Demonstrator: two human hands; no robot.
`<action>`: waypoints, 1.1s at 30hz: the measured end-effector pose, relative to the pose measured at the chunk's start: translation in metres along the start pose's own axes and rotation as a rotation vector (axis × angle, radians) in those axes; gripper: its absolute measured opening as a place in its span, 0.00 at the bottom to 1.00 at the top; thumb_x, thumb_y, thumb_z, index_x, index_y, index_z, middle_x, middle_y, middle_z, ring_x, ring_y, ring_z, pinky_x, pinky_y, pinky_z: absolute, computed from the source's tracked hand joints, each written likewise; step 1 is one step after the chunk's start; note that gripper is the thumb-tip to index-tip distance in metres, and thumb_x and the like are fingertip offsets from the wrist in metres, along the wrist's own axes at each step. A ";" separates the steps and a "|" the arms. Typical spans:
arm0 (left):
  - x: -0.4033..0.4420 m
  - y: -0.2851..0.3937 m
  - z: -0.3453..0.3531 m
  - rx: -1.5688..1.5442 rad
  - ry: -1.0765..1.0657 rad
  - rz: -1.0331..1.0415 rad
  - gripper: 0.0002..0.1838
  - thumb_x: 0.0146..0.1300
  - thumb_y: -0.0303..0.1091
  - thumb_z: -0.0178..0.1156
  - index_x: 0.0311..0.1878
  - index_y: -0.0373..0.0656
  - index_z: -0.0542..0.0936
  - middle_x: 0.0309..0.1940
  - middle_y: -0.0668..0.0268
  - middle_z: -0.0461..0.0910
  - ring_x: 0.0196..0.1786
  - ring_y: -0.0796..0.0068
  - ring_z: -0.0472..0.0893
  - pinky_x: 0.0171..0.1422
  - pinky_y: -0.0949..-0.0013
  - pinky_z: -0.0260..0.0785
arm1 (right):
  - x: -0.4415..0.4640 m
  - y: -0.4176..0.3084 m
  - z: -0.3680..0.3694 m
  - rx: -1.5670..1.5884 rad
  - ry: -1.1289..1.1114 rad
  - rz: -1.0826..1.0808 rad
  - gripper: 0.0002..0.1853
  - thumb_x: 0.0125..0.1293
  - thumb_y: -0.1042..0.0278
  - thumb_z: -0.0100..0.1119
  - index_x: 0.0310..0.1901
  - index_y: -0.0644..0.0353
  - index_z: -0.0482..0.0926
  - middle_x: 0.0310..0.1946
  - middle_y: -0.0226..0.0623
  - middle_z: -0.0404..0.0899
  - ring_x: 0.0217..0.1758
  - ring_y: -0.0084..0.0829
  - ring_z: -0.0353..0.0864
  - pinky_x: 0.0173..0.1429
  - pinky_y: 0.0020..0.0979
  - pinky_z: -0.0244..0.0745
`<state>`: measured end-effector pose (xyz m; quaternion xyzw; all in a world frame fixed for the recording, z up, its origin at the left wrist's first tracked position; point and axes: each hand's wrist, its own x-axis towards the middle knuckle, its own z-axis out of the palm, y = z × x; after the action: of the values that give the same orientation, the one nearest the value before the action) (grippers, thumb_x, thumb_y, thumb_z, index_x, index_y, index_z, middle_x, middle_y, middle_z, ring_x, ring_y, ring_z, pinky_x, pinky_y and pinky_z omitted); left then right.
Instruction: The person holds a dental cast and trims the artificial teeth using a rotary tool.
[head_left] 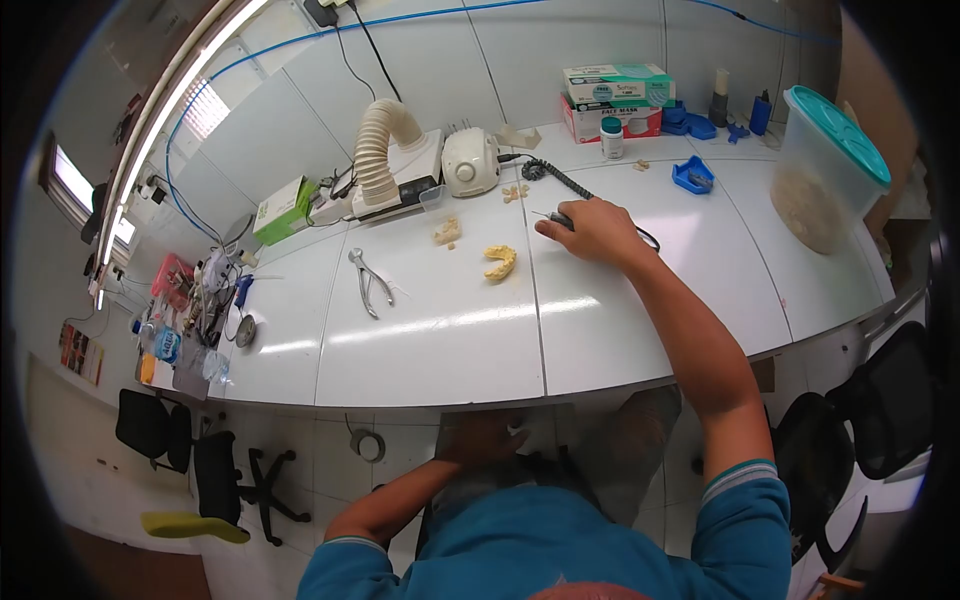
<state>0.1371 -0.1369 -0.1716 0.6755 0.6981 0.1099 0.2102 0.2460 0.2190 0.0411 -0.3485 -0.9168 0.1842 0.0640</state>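
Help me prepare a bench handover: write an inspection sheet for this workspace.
Surface: white tabletop, glossy, reflecting light; no pooled liquid seen.
Job's things: handpiece in use position, yellowish dental cast beside small cream pieces; pliers lie farther left.
Clutter: mixed tools and bottles crowd the left end.
Grippers: right hand has its grip on the handpiece; left hand below the table edge, contents unclear.
Cables: coiled cord crosses the tabletop; blue cable along the wall.
Surroundings: black chairs both sides.
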 end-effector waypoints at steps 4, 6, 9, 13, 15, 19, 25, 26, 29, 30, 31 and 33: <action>-0.002 0.073 -0.078 -0.214 -0.111 0.320 0.23 0.80 0.50 0.67 0.66 0.43 0.83 0.58 0.53 0.87 0.53 0.52 0.90 0.57 0.51 0.84 | 0.003 0.002 0.005 0.013 0.036 -0.009 0.34 0.80 0.27 0.59 0.41 0.56 0.89 0.35 0.44 0.91 0.44 0.46 0.91 0.49 0.48 0.83; 0.001 0.109 -0.142 -0.306 -0.129 0.410 0.23 0.80 0.50 0.67 0.64 0.43 0.84 0.57 0.54 0.86 0.54 0.52 0.89 0.58 0.51 0.84 | 0.004 0.003 0.004 0.004 0.037 -0.010 0.34 0.80 0.27 0.59 0.41 0.56 0.89 0.34 0.44 0.91 0.43 0.46 0.91 0.49 0.48 0.83; -0.023 0.101 -0.196 -0.465 -0.158 0.367 0.24 0.80 0.53 0.67 0.63 0.43 0.85 0.59 0.55 0.85 0.58 0.48 0.89 0.63 0.52 0.82 | 0.002 0.001 0.001 0.018 0.014 -0.010 0.34 0.81 0.28 0.58 0.40 0.57 0.89 0.33 0.44 0.90 0.42 0.47 0.91 0.48 0.49 0.82; -0.047 0.049 -0.144 -0.243 -0.540 -0.147 0.30 0.78 0.59 0.65 0.66 0.41 0.85 0.65 0.49 0.86 0.63 0.41 0.87 0.71 0.49 0.79 | 0.005 0.001 0.002 0.010 0.016 0.002 0.34 0.80 0.28 0.59 0.42 0.57 0.90 0.35 0.45 0.91 0.45 0.49 0.92 0.52 0.50 0.84; -0.057 -0.019 -0.071 -0.120 -0.462 -0.356 0.30 0.77 0.58 0.65 0.65 0.40 0.85 0.64 0.46 0.86 0.63 0.39 0.86 0.70 0.46 0.79 | 0.003 -0.001 0.000 0.014 0.016 0.002 0.34 0.80 0.28 0.59 0.41 0.57 0.90 0.34 0.45 0.91 0.44 0.50 0.92 0.52 0.50 0.84; -0.055 -0.070 0.011 -0.100 0.100 -0.532 0.28 0.75 0.55 0.67 0.62 0.38 0.86 0.60 0.41 0.87 0.63 0.34 0.85 0.68 0.41 0.79 | 0.006 -0.001 0.000 -0.012 0.026 -0.001 0.34 0.80 0.27 0.59 0.41 0.56 0.89 0.34 0.45 0.91 0.45 0.50 0.92 0.51 0.51 0.83; -0.051 -0.047 0.033 -0.153 0.465 -0.489 0.21 0.74 0.47 0.70 0.57 0.38 0.87 0.56 0.40 0.88 0.62 0.34 0.85 0.64 0.40 0.81 | 0.006 0.000 0.003 -0.014 0.029 -0.007 0.33 0.80 0.28 0.59 0.41 0.56 0.89 0.33 0.45 0.90 0.43 0.50 0.91 0.50 0.51 0.83; -0.050 -0.043 0.031 -0.145 0.431 -0.473 0.21 0.74 0.46 0.70 0.58 0.38 0.87 0.56 0.41 0.88 0.62 0.34 0.85 0.64 0.41 0.81 | 0.005 0.000 0.003 -0.012 0.032 -0.006 0.33 0.80 0.28 0.59 0.41 0.56 0.89 0.33 0.45 0.90 0.43 0.50 0.91 0.50 0.51 0.83; -0.056 -0.033 0.011 -0.206 0.288 -0.286 0.22 0.75 0.47 0.70 0.60 0.39 0.87 0.55 0.45 0.89 0.60 0.38 0.87 0.64 0.44 0.82 | 0.004 0.000 0.005 -0.018 0.039 -0.004 0.33 0.80 0.28 0.60 0.40 0.56 0.89 0.33 0.45 0.90 0.43 0.50 0.91 0.49 0.51 0.82; -0.057 -0.029 -0.005 -0.236 0.233 -0.200 0.23 0.76 0.48 0.70 0.61 0.39 0.87 0.55 0.46 0.89 0.59 0.40 0.88 0.63 0.46 0.82 | 0.004 0.000 0.005 -0.019 0.043 -0.005 0.33 0.80 0.28 0.60 0.40 0.56 0.89 0.33 0.45 0.90 0.43 0.50 0.91 0.49 0.51 0.82; -0.056 -0.015 -0.032 -0.347 0.071 -0.202 0.22 0.76 0.48 0.71 0.61 0.39 0.88 0.54 0.49 0.90 0.58 0.43 0.89 0.62 0.49 0.83 | 0.005 -0.001 0.004 -0.013 0.043 -0.005 0.33 0.80 0.28 0.60 0.40 0.57 0.89 0.33 0.45 0.90 0.43 0.50 0.91 0.49 0.51 0.82; -0.049 0.029 -0.108 -0.571 -0.263 -0.201 0.21 0.75 0.47 0.73 0.60 0.40 0.88 0.52 0.55 0.91 0.56 0.50 0.90 0.60 0.54 0.84 | 0.003 -0.001 0.004 -0.005 0.036 0.001 0.33 0.79 0.28 0.60 0.40 0.57 0.89 0.32 0.45 0.90 0.43 0.50 0.91 0.49 0.51 0.82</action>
<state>0.1154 -0.1698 -0.0553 0.5257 0.6690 0.1917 0.4892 0.2421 0.2198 0.0379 -0.3523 -0.9158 0.1756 0.0794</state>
